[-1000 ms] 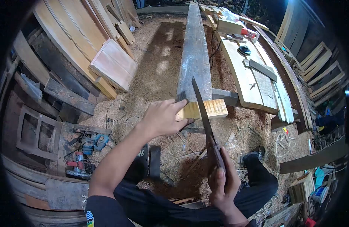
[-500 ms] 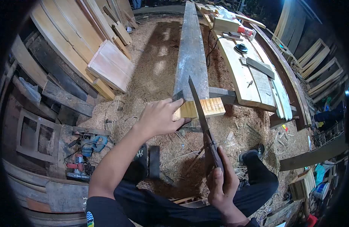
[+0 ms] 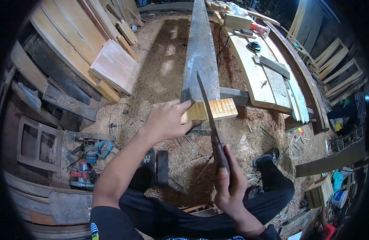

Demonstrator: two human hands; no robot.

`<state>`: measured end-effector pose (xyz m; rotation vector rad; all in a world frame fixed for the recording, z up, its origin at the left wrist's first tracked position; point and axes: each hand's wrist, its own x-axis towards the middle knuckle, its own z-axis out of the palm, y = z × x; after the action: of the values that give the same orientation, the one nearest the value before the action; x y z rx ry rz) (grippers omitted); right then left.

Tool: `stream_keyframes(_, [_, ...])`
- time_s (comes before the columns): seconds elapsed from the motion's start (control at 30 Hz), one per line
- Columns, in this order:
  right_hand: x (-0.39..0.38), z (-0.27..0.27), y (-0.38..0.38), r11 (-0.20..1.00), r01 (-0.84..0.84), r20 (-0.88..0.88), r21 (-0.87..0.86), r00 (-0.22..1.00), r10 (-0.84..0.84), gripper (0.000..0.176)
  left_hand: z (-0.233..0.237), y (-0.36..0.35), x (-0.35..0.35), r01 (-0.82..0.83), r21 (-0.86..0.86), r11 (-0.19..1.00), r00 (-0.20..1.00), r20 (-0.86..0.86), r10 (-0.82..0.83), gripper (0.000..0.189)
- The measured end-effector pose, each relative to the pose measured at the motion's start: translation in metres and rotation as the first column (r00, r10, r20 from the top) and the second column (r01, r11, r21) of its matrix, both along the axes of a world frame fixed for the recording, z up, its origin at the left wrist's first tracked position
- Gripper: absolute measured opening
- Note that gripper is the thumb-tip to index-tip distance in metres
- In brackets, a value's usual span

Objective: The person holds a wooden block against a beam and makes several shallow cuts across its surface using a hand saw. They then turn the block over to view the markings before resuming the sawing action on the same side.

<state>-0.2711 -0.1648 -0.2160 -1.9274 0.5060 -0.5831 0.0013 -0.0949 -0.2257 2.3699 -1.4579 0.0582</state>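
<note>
A short pale wood block (image 3: 225,109) lies across the near end of a long grey plank (image 3: 201,60). My left hand (image 3: 166,119) is closed round the block's left end, thumb on the near side and fingers on the far side. The handle of a hand saw (image 3: 209,106) is in my right hand (image 3: 231,182), which is wrapped round it below the block. The saw's narrow dark blade crosses the top of the block just right of my left fingertips, its tip pointing away from me. How deep the teeth sit in the wood cannot be made out.
To the right, a board bench (image 3: 252,76) carries a black disc (image 3: 254,46), a grey wood strip (image 3: 275,67) and a red bottle (image 3: 258,27). Panels (image 3: 115,64) lean at the left. A blue power tool (image 3: 104,149) sits at lower left. Shavings cover the floor.
My right hand and the saw have shifted slightly, the handle moving a little lower and left. The blade still lies across the block. My left hand keeps its grip.
</note>
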Motion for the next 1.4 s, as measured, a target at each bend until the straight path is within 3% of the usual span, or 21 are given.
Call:
stream_keyframes(0.07, [-0.014, -0.006, 0.009, 1.000, 0.004, -0.013, 0.027, 1.000, -0.004, 0.060, -0.002, 0.001, 0.001, 0.016, -0.016, 1.000, 1.000, 0.017, -0.015, 0.066])
stream_keyframes(0.13, [-0.031, -0.011, 0.010, 0.990, 0.001, 0.161, -0.139, 0.987, 0.022, 0.054, 0.001, 0.001, 0.000, 0.010, 0.002, 1.000, 1.000, 0.003, -0.010, 0.066])
stream_keyframes(0.17, [-0.044, -0.011, 0.014, 0.997, 0.005, 0.046, 0.080, 0.999, -0.009, 0.054, 0.003, 0.001, 0.000, 0.007, 0.022, 1.000, 1.000, -0.013, -0.007, 0.067])
stream_keyframes(0.33, [-0.007, -0.002, -0.007, 0.999, -0.015, 0.030, -0.036, 0.999, 0.016, 0.054, 0.000, 0.000, 0.000, -0.004, 0.036, 0.999, 1.000, -0.021, 0.004, 0.067])
stream_keyframes(0.4, [0.004, 0.000, -0.001, 0.998, 0.000, 0.029, 0.067, 1.000, -0.002, 0.057, 0.001, 0.001, 0.000, -0.023, 0.026, 0.999, 1.000, -0.007, 0.023, 0.067])
stream_keyframes(0.47, [-0.009, -0.003, 0.007, 0.999, 0.012, 0.018, 0.041, 1.000, -0.013, 0.058, 0.002, 0.001, -0.001, -0.012, 0.025, 1.000, 1.000, -0.015, 0.013, 0.068])
stream_keyframes(0.53, [-0.033, -0.010, 0.017, 0.997, 0.034, 0.151, 0.065, 0.988, -0.043, 0.061, 0.005, 0.002, -0.003, -0.009, 0.031, 0.999, 1.000, -0.020, 0.010, 0.069])
stream_keyframes(0.57, [-0.052, -0.011, 0.021, 0.972, 0.025, 0.054, 0.234, 0.998, -0.038, 0.055, 0.007, 0.002, -0.002, -0.007, 0.045, 0.999, 1.000, -0.029, 0.008, 0.069])
stream_keyframes(0.6, [-0.048, -0.013, 0.015, 0.973, 0.021, 0.055, 0.230, 0.998, -0.035, 0.055, 0.008, 0.001, 0.000, -0.010, 0.041, 0.999, 1.000, -0.028, 0.011, 0.069])
stream_keyframes(0.67, [-0.033, -0.017, 0.004, 0.999, 0.048, 0.111, 0.001, 0.993, -0.047, 0.055, 0.005, 0.001, -0.002, -0.008, 0.038, 0.999, 1.000, -0.017, 0.009, 0.069])
stream_keyframes(0.7, [-0.019, -0.008, -0.005, 0.995, 0.011, 0.043, 0.099, 0.999, -0.015, 0.055, 0.004, 0.001, -0.002, -0.005, 0.042, 0.999, 1.000, -0.019, 0.006, 0.069])
stream_keyframes(0.8, [0.009, 0.005, -0.005, 0.998, 0.022, 0.018, 0.055, 1.000, -0.023, 0.058, 0.005, 0.001, -0.001, -0.008, 0.057, 0.998, 0.999, -0.035, 0.010, 0.068])
stream_keyframes(0.93, [-0.032, -0.004, 0.013, 0.994, 0.061, 0.131, 0.094, 0.989, -0.073, 0.068, 0.002, 0.002, -0.002, -0.001, 0.014, 1.000, 1.000, 0.008, 0.001, 0.066])
stream_keyframes(1.0, [-0.050, 0.010, 0.020, 0.981, 0.096, 0.052, 0.169, 0.993, -0.107, 0.073, 0.003, 0.000, 0.002, 0.004, -0.008, 1.000, 1.000, 0.024, -0.004, 0.065])
stream_keyframes(1.07, [-0.037, -0.001, 0.011, 0.994, 0.104, 0.092, 0.031, 0.990, -0.107, 0.066, 0.004, 0.001, 0.000, 0.020, 0.015, 1.000, 0.999, -0.032, -0.020, 0.065])
stream_keyframes(1.2, [0.009, -0.007, -0.013, 0.998, 0.038, 0.059, 0.048, 0.997, -0.040, 0.059, 0.000, 0.001, 0.000, 0.007, 0.008, 1.000, 1.000, 0.008, -0.007, 0.065])
stream_keyframes(1.27, [0.003, -0.019, -0.005, 0.995, 0.083, 0.121, -0.054, 0.990, -0.076, 0.056, 0.001, 0.000, 0.000, -0.002, 0.030, 1.000, 1.000, -0.021, 0.002, 0.065])
stream_keyframes(1.3, [-0.013, -0.003, 0.009, 0.993, 0.074, 0.064, 0.089, 0.995, -0.080, 0.058, -0.001, 0.002, 0.000, 0.001, 0.027, 1.000, 1.000, -0.022, -0.001, 0.065])
stream_keyframes(1.33, [-0.031, 0.004, 0.019, 0.994, 0.078, 0.069, 0.081, 0.994, -0.084, 0.058, -0.002, 0.002, 0.001, 0.017, 0.004, 1.000, 1.000, -0.009, -0.017, 0.064])
stream_keyframes(1.4, [-0.057, 0.014, 0.032, 0.959, 0.132, -0.007, 0.249, 0.991, -0.135, 0.058, -0.001, 0.002, 0.003, 0.032, -0.028, 0.999, 0.999, -0.001, -0.032, 0.064])
